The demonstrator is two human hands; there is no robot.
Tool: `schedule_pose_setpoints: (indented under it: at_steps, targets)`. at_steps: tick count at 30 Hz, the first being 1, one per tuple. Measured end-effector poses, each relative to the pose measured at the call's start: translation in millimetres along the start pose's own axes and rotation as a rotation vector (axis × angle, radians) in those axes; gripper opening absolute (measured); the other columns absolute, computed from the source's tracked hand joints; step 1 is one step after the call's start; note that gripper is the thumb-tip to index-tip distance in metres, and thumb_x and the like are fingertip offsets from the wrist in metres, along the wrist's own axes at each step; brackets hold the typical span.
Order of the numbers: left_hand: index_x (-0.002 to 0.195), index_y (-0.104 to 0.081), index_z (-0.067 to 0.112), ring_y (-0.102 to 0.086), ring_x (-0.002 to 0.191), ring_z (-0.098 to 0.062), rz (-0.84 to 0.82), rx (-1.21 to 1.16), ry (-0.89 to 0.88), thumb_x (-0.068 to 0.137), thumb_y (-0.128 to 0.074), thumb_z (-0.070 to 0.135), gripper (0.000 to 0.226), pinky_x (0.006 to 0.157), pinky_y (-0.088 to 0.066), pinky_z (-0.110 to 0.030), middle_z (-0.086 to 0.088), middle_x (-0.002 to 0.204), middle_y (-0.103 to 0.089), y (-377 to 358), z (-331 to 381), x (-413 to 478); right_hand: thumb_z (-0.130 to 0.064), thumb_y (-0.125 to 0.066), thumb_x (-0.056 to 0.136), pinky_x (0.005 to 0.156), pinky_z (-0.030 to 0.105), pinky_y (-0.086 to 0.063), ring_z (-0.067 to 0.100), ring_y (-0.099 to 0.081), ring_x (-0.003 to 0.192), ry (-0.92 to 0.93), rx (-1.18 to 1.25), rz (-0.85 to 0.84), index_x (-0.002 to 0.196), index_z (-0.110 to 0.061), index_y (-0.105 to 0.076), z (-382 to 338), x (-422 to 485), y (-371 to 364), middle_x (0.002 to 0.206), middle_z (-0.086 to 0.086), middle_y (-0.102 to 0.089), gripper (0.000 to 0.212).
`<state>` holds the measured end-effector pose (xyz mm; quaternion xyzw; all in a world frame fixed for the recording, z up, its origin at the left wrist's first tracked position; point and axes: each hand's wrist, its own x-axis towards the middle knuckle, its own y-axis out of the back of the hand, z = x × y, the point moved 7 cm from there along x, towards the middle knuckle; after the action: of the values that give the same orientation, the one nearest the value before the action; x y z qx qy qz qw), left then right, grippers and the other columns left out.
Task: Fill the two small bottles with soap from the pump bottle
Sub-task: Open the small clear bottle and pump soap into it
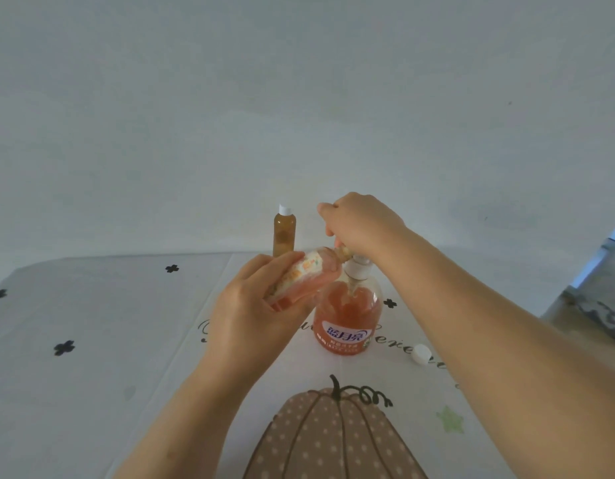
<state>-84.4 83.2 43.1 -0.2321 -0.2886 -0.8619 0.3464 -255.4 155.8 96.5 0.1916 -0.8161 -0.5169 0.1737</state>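
An orange soap pump bottle [347, 319] with a white pump stands at the table's middle. My right hand [361, 224] lies over the pump head, fingers curled down around it. My left hand [254, 305] grips a small clear bottle [304, 276] with a patterned label, tilted on its side with its open neck up against the pump spout. Orange soap shows inside it. A second small bottle [284, 233], capped in white and full of amber soap, stands upright behind, near the wall.
A loose white cap [421, 354] lies on the tablecloth [109, 323] to the right of the pump bottle, under my right forearm. The cloth has a pumpkin print [333, 440] at the front. A plain wall stands close behind the table.
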Motion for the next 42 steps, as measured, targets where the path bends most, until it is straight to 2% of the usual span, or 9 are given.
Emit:
schedule_pose_setpoints:
  at_steps: [5,10,12,15,18,26,30,34,42]
  targets:
    - [0.113,-0.069,0.034,-0.063,0.08,-0.004,-0.025,0.036,0.011,0.066,-0.063,0.064,0.056,0.062,-0.048,-0.015,0.02,0.089,-0.061,0,-2,1,-0.036,-0.035,0.1,0.075,0.034,-0.049,0.026,-0.067,0.082,-0.024,0.013,-0.004,0.095,-0.012,-0.068,4,0,-7,0.091,0.005,-0.073,0.042]
    - [0.114,-0.069,0.035,-0.064,0.079,-0.006,-0.026,0.026,0.026,0.072,-0.083,0.033,0.044,0.063,-0.05,-0.022,0.017,0.091,-0.062,-1,-5,0,-0.035,-0.036,0.1,0.08,0.035,-0.051,0.026,-0.067,0.084,-0.027,0.029,0.001,0.096,-0.012,-0.068,5,0,-5,0.092,0.005,-0.073,0.04]
    - [0.114,-0.07,0.032,-0.064,0.081,-0.005,-0.012,0.0,0.026,0.072,-0.079,0.042,0.045,0.064,-0.05,-0.02,0.016,0.093,-0.063,-1,-3,-1,-0.034,-0.036,0.099,0.079,0.035,-0.052,0.027,-0.068,0.083,-0.02,0.031,0.002,0.095,-0.011,-0.068,3,-1,0,0.091,0.005,-0.074,0.039]
    - [0.117,-0.07,0.029,-0.064,0.083,-0.003,0.001,-0.033,0.02,0.067,-0.065,0.062,0.06,0.066,-0.047,-0.014,0.017,0.095,-0.064,-1,1,-2,-0.033,-0.037,0.099,0.074,0.031,-0.051,0.026,-0.07,0.082,-0.004,0.002,0.015,0.095,-0.012,-0.069,-2,-3,8,0.09,0.004,-0.075,0.039]
    - [0.118,-0.07,0.029,-0.064,0.084,-0.004,0.008,-0.022,0.007,0.065,-0.062,0.065,0.064,0.066,-0.048,-0.016,0.017,0.095,-0.063,-1,1,-2,-0.033,-0.037,0.1,0.07,0.03,-0.049,0.024,-0.067,0.075,0.008,-0.014,0.024,0.095,-0.011,-0.069,-3,-3,10,0.091,0.004,-0.075,0.039]
    - [0.119,-0.069,0.028,-0.064,0.085,-0.005,0.004,-0.012,0.011,0.067,-0.063,0.063,0.064,0.068,-0.051,-0.021,0.015,0.098,-0.064,-3,-3,-1,-0.033,-0.036,0.1,0.074,0.032,-0.051,0.024,-0.068,0.078,-0.007,0.019,0.007,0.094,-0.011,-0.07,-2,-1,6,0.09,0.004,-0.075,0.04]
    - [0.117,-0.069,0.031,-0.063,0.086,-0.003,-0.012,0.008,0.044,0.071,-0.077,0.044,0.048,0.067,-0.048,-0.014,0.016,0.096,-0.064,-6,-11,-1,-0.033,-0.035,0.1,0.072,0.033,-0.047,0.024,-0.065,0.081,-0.044,0.01,-0.005,0.094,-0.011,-0.069,3,1,-4,0.091,0.005,-0.073,0.04]
    - [0.116,-0.068,0.033,-0.062,0.087,0.0,-0.025,-0.001,0.064,0.073,-0.082,0.031,0.045,0.068,-0.046,-0.011,0.019,0.095,-0.063,-8,-15,-2,-0.032,-0.035,0.1,0.069,0.032,-0.045,0.024,-0.064,0.079,-0.064,0.016,-0.005,0.095,-0.011,-0.07,6,0,-7,0.091,0.005,-0.073,0.041]
    - [0.115,-0.067,0.039,-0.062,0.088,0.001,-0.009,-0.031,0.07,0.072,-0.079,0.037,0.045,0.068,-0.045,-0.01,0.019,0.094,-0.062,-9,-13,-4,-0.031,-0.037,0.1,0.074,0.033,-0.049,0.026,-0.069,0.084,-0.071,0.065,0.001,0.095,-0.01,-0.069,5,-1,-2,0.092,0.006,-0.074,0.039]
